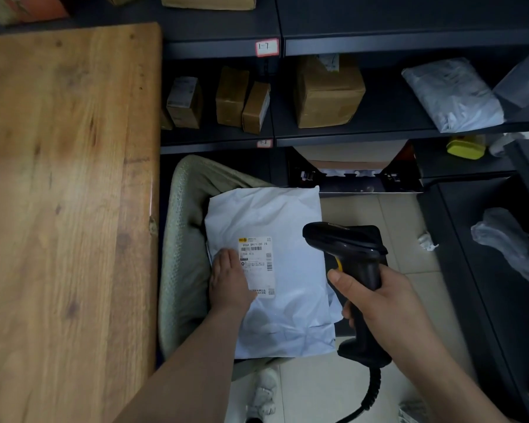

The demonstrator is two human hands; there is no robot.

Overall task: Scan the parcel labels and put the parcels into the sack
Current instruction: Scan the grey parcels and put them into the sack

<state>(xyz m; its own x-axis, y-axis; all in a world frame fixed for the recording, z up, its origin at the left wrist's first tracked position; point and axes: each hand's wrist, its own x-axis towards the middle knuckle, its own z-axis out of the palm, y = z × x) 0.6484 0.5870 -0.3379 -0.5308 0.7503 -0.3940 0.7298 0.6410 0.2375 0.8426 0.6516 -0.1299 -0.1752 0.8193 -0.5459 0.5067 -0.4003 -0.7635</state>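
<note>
A white plastic mailer parcel point(275, 227) lies flat across the mouth of a greenish woven sack point(180, 239) on the floor. Its shipping label point(257, 254) faces up. My left hand point(229, 279) rests flat on the parcel's left side, its fingers spread over the label's left edge. My right hand point(376, 297) grips a black barcode scanner point(348, 248) by the handle, with the scanner head pointing left, just right of the label. A coiled cable point(373, 389) hangs from the scanner's base.
A wooden table point(64, 209) fills the left. Dark shelves point(348, 132) behind the sack hold several cardboard boxes point(327, 93) and grey plastic mailers point(452, 96). A dark counter point(486, 270) stands at right. A yellow object point(466, 146) sits on a low shelf. The floor is tiled.
</note>
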